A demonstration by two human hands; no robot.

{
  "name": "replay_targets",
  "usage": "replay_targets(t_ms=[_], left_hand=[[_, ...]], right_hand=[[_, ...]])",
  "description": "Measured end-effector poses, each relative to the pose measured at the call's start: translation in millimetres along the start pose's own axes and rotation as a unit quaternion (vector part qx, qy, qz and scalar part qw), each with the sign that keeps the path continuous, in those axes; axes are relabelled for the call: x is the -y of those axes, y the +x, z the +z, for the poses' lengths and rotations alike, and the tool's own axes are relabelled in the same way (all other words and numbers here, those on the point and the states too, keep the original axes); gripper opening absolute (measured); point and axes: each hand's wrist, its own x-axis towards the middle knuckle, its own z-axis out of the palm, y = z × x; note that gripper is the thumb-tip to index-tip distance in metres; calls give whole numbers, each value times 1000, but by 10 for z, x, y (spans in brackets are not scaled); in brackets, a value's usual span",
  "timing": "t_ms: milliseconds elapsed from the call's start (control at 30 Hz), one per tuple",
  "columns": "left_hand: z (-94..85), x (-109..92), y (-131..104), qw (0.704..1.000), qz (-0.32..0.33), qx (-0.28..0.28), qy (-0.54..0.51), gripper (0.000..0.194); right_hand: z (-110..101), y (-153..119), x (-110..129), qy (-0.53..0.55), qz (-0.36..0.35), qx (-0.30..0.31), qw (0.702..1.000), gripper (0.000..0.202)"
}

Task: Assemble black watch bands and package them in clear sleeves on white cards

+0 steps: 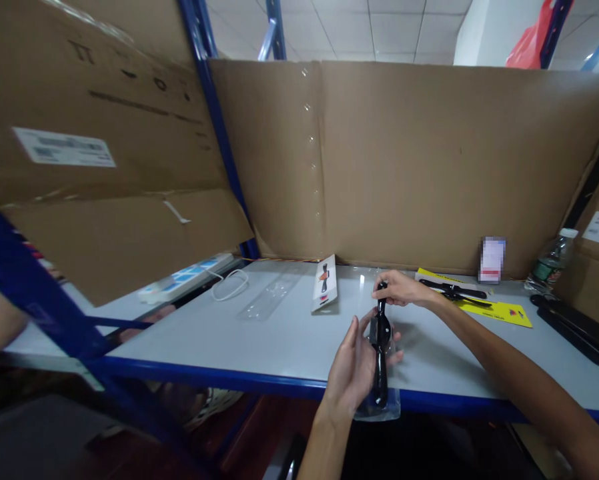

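A black spokeshave [381, 360] stands on end near the table's front edge, inside or against a clear plastic bag [392, 408]; I cannot tell how much of it the bag covers. My right hand [399, 288] pinches its upper handle between thumb and fingers. Behind the tool and bag, my left hand [352, 367] is open, palm up, thumb apart and fingers spread, with the tool lying against them. To the right, more black spokeshaves [452, 290] rest on yellow cards [512, 314]. A white printed box [324, 287] with a spokeshave picture lies farther back.
Clear plastic packaging [269, 297] lies left of the box. A power strip [189, 277] with a white cable [232, 287] runs along the left edge. At right are a phone [492, 260], a water bottle [552, 263] and a black object [579, 327]. Cardboard walls [429, 160] enclose the table [204, 340].
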Motion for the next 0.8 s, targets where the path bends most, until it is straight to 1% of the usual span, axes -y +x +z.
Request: replay_targets(t_ms=[67,133,233,300,367,433,500,600,667,733,800], left_hand=[[5,3,8,1000,1,-3,0,40],[5,3,14,1000,1,-10,-7,38],[-8,-1,20,999,3,-26,-27,35],[-19,-4,17,999,3,-29,-34,35],[-29,-7,10,999,1,-26,-32,37],[-30,-11,-1,1000,0,-18,-24,40],[-20,-14,-11,1000,1,-7,-18,43],[10,-15,-19,1000,-1,5,-20,45],[24,-14,-16,1000,3,11,-21,46],[25,-10,-8,1000,11,16,-20,48],[15,-7,0,1000,10,17,-18,50]], right_hand=[[17,21,-25,-25,8,-21,999,12],[71,40,-61,-53,6,-64,996,14],[173,52,-117,-77,-35,-123,989,20],[213,53,-136,-67,-39,-129,989,19],[205,52,-129,-34,0,-106,994,18],[146,49,-100,21,40,-69,997,20],[48,33,-62,85,51,-28,995,21],[-120,-31,-19,142,47,39,988,22],[-215,-103,-6,159,45,72,984,27],[-283,-194,3,180,26,78,980,36],[-318,-301,29,185,-15,53,981,45]])
